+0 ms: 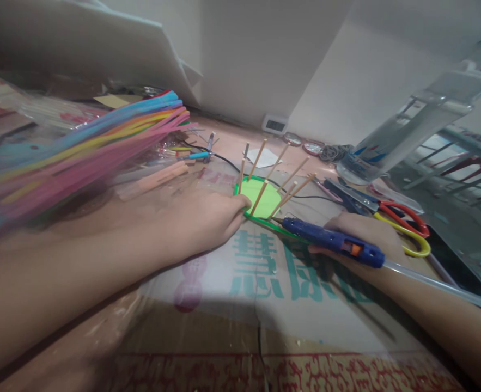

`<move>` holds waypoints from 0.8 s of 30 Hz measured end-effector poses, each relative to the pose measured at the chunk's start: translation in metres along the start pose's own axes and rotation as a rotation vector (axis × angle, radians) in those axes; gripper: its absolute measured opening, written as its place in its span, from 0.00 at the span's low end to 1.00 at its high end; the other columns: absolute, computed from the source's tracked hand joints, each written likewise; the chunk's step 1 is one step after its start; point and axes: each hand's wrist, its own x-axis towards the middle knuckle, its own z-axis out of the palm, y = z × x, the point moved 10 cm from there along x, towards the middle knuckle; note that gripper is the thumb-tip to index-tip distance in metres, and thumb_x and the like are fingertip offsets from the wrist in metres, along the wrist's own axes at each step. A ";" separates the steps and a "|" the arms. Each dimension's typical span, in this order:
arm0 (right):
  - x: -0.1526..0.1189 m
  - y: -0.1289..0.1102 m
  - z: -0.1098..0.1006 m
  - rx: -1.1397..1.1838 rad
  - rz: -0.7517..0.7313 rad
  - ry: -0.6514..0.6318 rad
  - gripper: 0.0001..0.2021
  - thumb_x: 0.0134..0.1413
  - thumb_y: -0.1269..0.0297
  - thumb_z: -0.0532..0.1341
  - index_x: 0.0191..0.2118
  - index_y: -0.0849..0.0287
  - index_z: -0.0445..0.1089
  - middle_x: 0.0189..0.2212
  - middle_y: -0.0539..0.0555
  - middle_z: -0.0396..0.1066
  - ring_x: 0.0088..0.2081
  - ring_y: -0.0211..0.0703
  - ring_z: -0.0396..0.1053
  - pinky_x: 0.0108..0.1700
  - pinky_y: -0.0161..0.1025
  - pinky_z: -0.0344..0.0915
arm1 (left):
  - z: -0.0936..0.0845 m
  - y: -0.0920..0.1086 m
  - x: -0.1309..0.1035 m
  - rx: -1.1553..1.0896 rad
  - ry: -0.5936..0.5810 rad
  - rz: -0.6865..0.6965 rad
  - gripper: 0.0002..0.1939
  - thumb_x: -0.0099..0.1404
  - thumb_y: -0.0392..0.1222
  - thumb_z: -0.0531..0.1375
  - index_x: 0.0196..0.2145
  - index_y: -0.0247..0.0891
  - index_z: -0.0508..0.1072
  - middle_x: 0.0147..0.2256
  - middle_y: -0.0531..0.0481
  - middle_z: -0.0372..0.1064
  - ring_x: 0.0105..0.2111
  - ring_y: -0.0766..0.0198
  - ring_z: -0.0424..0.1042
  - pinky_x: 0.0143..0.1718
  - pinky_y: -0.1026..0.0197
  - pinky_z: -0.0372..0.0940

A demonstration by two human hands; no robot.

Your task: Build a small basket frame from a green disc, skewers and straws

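A light green disc [269, 200] lies on the printed sheet, with several thin wooden sticks [259, 198] standing up around its edge. A darker green pipe cleaner [279, 227] runs along the near rim and trails off to the right under the glue gun. My left hand [219, 215] pinches the left edge of the disc, fingers closed at the pipe cleaner. In my right hand [363, 231] is a blue hot glue gun [334, 242], a clear glue stick [436, 286] reaching out of its back. The gun's nozzle points at the near right rim of the disc, close to the sticks.
Bundled coloured pipe cleaners [113, 141] lie at the left. Scissors [403, 218] with red and yellow handles rest beyond my right hand, near a tall clear bottle [403, 130]. A small white digital display [274, 124] stands by the wall. A black cord [227, 161] crosses behind the disc.
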 end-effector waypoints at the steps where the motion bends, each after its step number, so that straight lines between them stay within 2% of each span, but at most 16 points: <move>1: 0.000 0.000 0.000 0.006 -0.004 0.007 0.10 0.59 0.54 0.65 0.34 0.55 0.71 0.25 0.51 0.71 0.27 0.42 0.70 0.30 0.38 0.62 | 0.000 0.000 0.000 -0.002 0.000 -0.001 0.16 0.71 0.44 0.51 0.48 0.42 0.76 0.36 0.45 0.79 0.34 0.56 0.77 0.39 0.57 0.66; 15: 0.000 0.004 0.003 0.016 0.046 -0.042 0.11 0.59 0.52 0.65 0.33 0.53 0.70 0.25 0.51 0.72 0.27 0.44 0.71 0.30 0.39 0.63 | -0.001 0.001 0.000 0.013 -0.002 0.005 0.16 0.71 0.44 0.51 0.46 0.42 0.76 0.37 0.45 0.79 0.34 0.57 0.76 0.38 0.58 0.65; 24: 0.001 0.009 0.003 0.047 0.084 -0.003 0.14 0.58 0.49 0.65 0.32 0.54 0.71 0.25 0.51 0.72 0.26 0.42 0.71 0.29 0.38 0.62 | -0.001 0.002 0.000 -0.006 -0.004 0.011 0.16 0.71 0.44 0.51 0.47 0.42 0.76 0.37 0.45 0.79 0.35 0.56 0.77 0.39 0.58 0.66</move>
